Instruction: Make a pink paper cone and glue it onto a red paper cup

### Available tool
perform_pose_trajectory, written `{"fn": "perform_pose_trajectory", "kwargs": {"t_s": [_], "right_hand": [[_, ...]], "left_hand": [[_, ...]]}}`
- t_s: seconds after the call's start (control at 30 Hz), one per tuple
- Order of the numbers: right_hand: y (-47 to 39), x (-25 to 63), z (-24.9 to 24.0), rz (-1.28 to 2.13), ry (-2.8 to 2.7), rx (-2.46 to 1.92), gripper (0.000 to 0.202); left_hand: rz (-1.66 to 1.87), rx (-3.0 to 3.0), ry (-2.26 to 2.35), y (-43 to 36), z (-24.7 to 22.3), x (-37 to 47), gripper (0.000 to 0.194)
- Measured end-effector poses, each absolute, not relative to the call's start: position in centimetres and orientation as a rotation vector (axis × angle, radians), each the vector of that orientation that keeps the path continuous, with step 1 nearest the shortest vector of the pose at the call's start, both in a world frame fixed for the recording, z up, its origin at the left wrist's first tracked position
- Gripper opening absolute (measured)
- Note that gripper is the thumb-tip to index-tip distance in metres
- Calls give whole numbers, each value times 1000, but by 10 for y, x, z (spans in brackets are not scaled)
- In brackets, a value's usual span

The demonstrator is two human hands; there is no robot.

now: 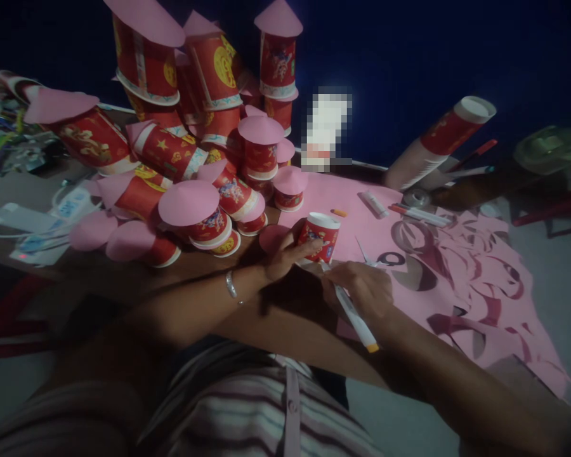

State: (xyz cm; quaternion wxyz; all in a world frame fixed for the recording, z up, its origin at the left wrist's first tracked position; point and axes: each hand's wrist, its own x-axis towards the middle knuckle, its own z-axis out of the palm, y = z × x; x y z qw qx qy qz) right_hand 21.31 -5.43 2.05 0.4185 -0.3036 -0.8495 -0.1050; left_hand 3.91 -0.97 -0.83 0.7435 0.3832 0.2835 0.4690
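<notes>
In the head view, a red paper cup (pixel 324 233) with printed figures stands upside down near the table's front edge. My left hand (pixel 285 257) grips it from the left, fingers across its lower front. A white marker (pixel 356 318) with an orange end is in my right hand (pixel 359 287). Its tip meets the lower front of the cup, though the exact contact is hard to see. A pink paper disc (pixel 272 238) lies partly behind my left hand. Just beyond my right hand are scissors (pixel 384 260) with black handles.
Red cups with pink paper cones (pixel 189 203) crowd the table's left side, some stacked. Cut pink paper scraps (pixel 485 266) cover the right. An orange cap (pixel 339 212) and a glue stick (pixel 374 204) lie on pink paper. A tall cup stack (pixel 450 136) leans behind; a power strip (pixel 52 222) sits left.
</notes>
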Motion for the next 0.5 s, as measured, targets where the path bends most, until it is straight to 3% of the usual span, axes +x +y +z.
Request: {"fn": "perform_pose_trajectory", "kwargs": {"t_s": [0.5], "right_hand": [[-56,212,27,-264,-2147,-761,19]], "left_hand": [[1036,814,623,-10,-10,39,47]]}}
